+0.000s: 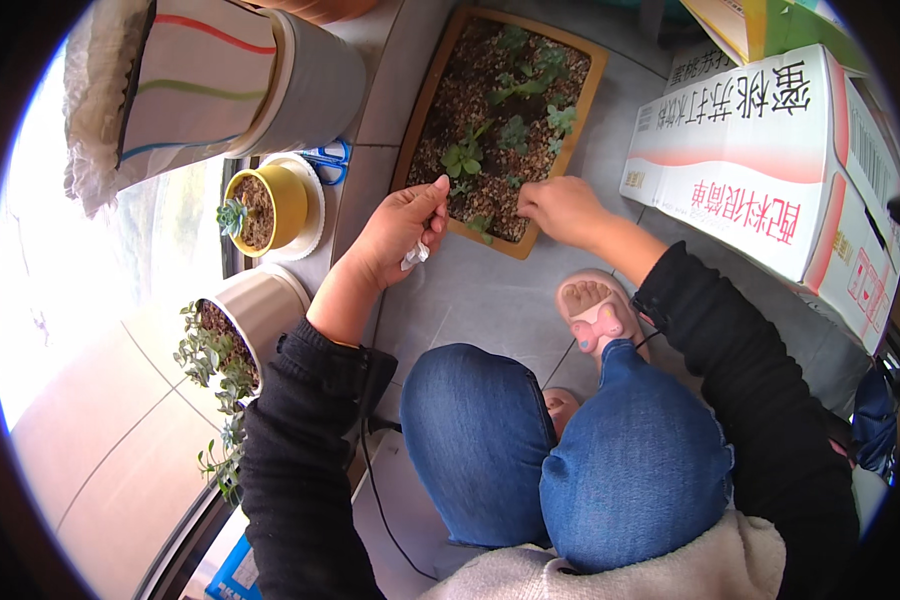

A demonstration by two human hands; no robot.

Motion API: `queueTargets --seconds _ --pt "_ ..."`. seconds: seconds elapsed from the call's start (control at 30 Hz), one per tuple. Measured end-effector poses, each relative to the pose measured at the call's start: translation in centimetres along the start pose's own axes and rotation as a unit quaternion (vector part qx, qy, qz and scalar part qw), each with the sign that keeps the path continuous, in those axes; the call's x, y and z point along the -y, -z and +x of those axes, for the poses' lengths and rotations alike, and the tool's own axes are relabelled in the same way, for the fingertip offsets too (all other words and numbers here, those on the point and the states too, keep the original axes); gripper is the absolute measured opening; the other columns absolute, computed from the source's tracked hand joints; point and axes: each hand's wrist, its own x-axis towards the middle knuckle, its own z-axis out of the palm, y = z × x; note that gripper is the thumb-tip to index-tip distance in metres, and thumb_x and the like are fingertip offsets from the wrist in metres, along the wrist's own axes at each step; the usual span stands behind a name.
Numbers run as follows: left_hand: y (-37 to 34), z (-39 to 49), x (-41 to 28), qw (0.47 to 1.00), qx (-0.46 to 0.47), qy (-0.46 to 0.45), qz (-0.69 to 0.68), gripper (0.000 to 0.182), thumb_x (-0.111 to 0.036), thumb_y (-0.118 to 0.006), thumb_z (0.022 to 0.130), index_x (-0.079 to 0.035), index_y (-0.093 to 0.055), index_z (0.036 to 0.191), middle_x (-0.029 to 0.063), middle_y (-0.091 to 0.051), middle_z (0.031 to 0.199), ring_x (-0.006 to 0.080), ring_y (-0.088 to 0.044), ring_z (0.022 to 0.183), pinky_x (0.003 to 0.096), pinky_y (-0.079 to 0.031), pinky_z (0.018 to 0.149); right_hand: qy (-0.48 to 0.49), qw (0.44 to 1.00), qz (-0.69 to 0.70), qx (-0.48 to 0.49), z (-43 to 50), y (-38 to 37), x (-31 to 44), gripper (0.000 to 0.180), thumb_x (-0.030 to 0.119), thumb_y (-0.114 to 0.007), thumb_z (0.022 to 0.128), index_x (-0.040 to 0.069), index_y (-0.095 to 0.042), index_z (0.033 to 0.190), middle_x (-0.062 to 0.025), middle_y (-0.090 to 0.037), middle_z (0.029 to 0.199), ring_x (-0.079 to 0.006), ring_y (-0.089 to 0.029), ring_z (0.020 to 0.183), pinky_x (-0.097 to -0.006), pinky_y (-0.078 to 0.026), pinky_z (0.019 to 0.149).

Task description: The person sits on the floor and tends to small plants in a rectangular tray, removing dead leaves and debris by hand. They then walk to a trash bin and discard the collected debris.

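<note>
A rectangular tan planter stands on the floor, filled with dark soil and gravel. Several small succulents grow in it, among them a bright green rosette. My left hand is curled at the planter's near left corner, closed on a crumpled white tissue. Its thumb lies against the curled fingers. My right hand reaches over the near right rim, fingertips down at the gravel; whether something is pinched between them is hidden.
On the left ledge are a yellow pot on a white saucer, blue-handled scissors, a white pot with trailing succulents and a large grey bin. A white cardboard box stands right. A cable hangs near my left sleeve.
</note>
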Motion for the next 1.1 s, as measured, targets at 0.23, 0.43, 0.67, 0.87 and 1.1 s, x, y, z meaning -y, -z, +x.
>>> queueTargets --seconds 0.23,0.43,0.67,0.87,1.1 --pt "-1.1 0.5 1.0 0.997 -0.001 0.061 0.037 0.040 -0.040 -0.048 0.096 -0.010 -0.050 0.070 -0.0009 -0.048 0.058 0.0076 -0.041 0.045 0.0209 -0.033 0.041 0.083 0.973 0.138 -0.163 -0.8 2.0 4.2 0.011 0.019 -0.060 0.085 0.008 -0.060 0.084 -0.0106 -0.064 0.073 -0.0313 -0.062 0.066 -0.0389 -0.048 0.056" --pt "-2.1 0.0 0.8 0.987 0.101 0.123 -0.034 0.051 -0.055 -0.039 0.094 -0.007 -0.052 0.079 0.0003 -0.048 0.060 0.0067 -0.041 0.045 0.0188 -0.032 0.041 0.286 0.926 0.099 -0.227 -1.0 3.1 7.5 0.006 0.013 -0.063 0.082 0.010 -0.059 0.079 -0.0022 -0.061 0.066 -0.0209 -0.062 0.058 -0.0318 -0.047 0.049" --pt "-2.9 -0.5 0.5 0.991 0.121 0.050 0.038 0.056 -0.061 -0.040 0.091 -0.008 -0.056 0.082 -0.0006 -0.049 0.062 0.0061 -0.042 0.048 0.0197 -0.034 0.044 0.236 0.938 0.092 -0.234 -1.3 2.6 7.5 0.009 0.015 -0.063 0.077 0.009 -0.057 0.074 -0.0029 -0.061 0.063 -0.0203 -0.062 0.055 -0.0309 -0.047 0.047" --pt "-4.1 -0.7 0.7 0.982 0.105 -0.056 0.146 0.038 -0.042 -0.055 0.092 -0.005 -0.059 0.095 -0.0018 -0.051 0.070 0.0048 -0.043 0.054 0.0195 -0.034 0.048 0.005 0.888 0.452 -0.083 -2.0 3.3 7.4 0.002 0.003 -0.061 0.081 0.001 -0.063 0.081 -0.0061 -0.068 0.067 -0.0120 -0.067 0.064 -0.0227 -0.050 0.056" --pt "-3.6 -0.6 0.9 0.985 0.113 -0.029 0.128 0.031 -0.034 -0.050 0.096 -0.007 -0.057 0.082 -0.0020 -0.051 0.063 0.0052 -0.043 0.051 0.0198 -0.035 0.047 0.049 0.850 0.512 -0.117 -3.7 1.6 4.6 0.027 0.004 -0.067 0.081 0.004 -0.058 0.106 0.0062 -0.049 0.061 -0.0006 -0.041 0.053 -0.0174 -0.034 0.048"
